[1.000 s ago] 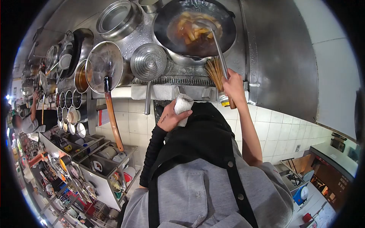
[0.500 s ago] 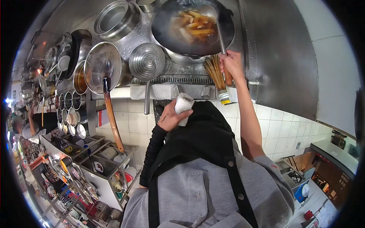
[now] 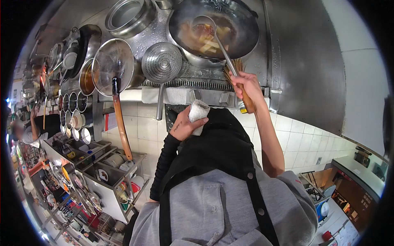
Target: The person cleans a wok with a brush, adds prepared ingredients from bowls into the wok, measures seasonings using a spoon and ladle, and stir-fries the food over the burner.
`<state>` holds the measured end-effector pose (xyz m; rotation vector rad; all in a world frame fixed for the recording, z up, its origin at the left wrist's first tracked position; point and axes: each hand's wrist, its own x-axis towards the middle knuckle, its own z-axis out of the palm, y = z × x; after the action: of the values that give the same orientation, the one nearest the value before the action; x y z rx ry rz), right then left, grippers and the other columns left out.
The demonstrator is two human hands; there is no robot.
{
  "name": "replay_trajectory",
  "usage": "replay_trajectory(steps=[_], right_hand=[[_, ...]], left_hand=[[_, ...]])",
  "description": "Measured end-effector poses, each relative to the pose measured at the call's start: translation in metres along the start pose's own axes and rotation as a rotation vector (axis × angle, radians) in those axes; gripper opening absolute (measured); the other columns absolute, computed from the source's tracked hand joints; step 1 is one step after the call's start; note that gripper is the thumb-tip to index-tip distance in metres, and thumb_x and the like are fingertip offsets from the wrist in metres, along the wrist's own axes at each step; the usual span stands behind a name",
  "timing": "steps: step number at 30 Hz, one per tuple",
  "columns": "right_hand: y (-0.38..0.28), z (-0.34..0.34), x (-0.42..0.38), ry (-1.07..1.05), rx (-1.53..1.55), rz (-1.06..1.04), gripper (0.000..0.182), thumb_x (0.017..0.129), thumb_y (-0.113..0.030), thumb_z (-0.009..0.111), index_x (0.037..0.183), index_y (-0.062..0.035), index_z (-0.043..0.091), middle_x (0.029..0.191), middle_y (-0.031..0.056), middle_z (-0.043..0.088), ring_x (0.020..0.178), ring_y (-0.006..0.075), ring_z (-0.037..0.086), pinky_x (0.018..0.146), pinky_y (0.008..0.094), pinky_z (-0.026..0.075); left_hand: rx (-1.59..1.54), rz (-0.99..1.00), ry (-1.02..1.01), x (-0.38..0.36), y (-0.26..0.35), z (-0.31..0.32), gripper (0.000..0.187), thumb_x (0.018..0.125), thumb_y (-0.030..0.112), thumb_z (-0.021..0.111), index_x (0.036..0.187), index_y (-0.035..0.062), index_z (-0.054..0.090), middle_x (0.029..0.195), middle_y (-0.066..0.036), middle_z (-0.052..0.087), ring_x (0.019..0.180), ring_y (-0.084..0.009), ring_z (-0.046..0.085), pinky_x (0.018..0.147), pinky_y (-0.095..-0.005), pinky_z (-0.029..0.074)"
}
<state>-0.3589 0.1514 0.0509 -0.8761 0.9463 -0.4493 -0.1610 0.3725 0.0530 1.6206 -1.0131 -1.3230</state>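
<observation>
My right hand (image 3: 248,87) is closed around the handle of a long metal ladle (image 3: 222,46) with a wooden grip end. The ladle's bowl is tilted inside a dark wok (image 3: 248,41), over pale strips of food (image 3: 209,46) in steaming brown liquid. Partly behind my right hand and the ladle is a bamboo brush (image 3: 239,64). In front of my apron, my left hand (image 3: 182,126) is wrapped around a folded white cloth (image 3: 199,111), apart from the stove.
Left of the wok lie a perforated skimmer (image 3: 163,61) and a wood-handled mesh strainer (image 3: 119,123), both jutting past the counter edge. Stacked metal pots (image 3: 125,18) stand behind them. Several seasoning containers (image 3: 74,117) are farther left. Another person (image 3: 35,131) stands at far left.
The ladle's bowl has moved from the wok's far right to its left-middle, over the food. My right hand has come nearer to me with the handle. My left hand stays put.
</observation>
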Motion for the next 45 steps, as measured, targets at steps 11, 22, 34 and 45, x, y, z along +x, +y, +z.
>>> replay_trajectory(steps=[11, 22, 34, 45], right_hand=[[-0.005, 0.029, -0.094, 0.176, -0.712, -0.132, 0.016, 0.094, -0.005, 0.062, 0.107, 0.0042, 0.061, 0.057, 0.0054, 0.051, 0.041, 0.0136, 0.057, 0.036, 0.0319, 0.044], [-0.017, 0.025, -0.121, 0.144, -0.754, -0.074, 0.02, 0.089, -0.005, 0.061, 0.107, 0.005, 0.06, 0.061, 0.0163, 0.059, 0.047, 0.0286, 0.062, 0.047, 0.0419, 0.05], [0.021, -0.008, -0.034, 0.317, -1.014, -0.331, 0.022, 0.084, -0.005, 0.06, 0.102, 0.0069, 0.063, 0.066, 0.0223, 0.061, 0.054, 0.032, 0.065, 0.051, 0.0428, 0.052], [0.027, -0.029, -0.018, 0.655, -0.93, -0.5, 0.023, 0.086, -0.008, 0.065, 0.104, 0.0066, 0.064, 0.074, 0.0249, 0.064, 0.057, 0.0346, 0.061, 0.06, 0.0427, 0.048]], left_hand=[[-0.001, 0.015, -0.019, 0.012, 0.002, 0.002, 0.057, 0.084, 0.031, 0.083, 0.124, -0.0041, 0.061, 0.106, -0.02, 0.071, 0.098, -0.0303, 0.07, 0.09, -0.0382, 0.051], [0.043, 0.038, -0.042, 0.018, 0.005, 0.001, 0.056, 0.084, 0.031, 0.082, 0.123, -0.0041, 0.061, 0.105, -0.019, 0.072, 0.095, -0.029, 0.069, 0.089, -0.0374, 0.051], [0.033, 0.028, -0.025, 0.015, 0.001, 0.0, 0.057, 0.084, 0.03, 0.082, 0.124, -0.0044, 0.061, 0.107, -0.019, 0.072, 0.097, -0.0279, 0.069, 0.091, -0.0368, 0.051], [0.016, 0.004, -0.029, 0.012, 0.007, 0.002, 0.059, 0.084, 0.03, 0.081, 0.127, -0.0034, 0.06, 0.108, -0.02, 0.072, 0.1, -0.0287, 0.07, 0.092, -0.0368, 0.051]])
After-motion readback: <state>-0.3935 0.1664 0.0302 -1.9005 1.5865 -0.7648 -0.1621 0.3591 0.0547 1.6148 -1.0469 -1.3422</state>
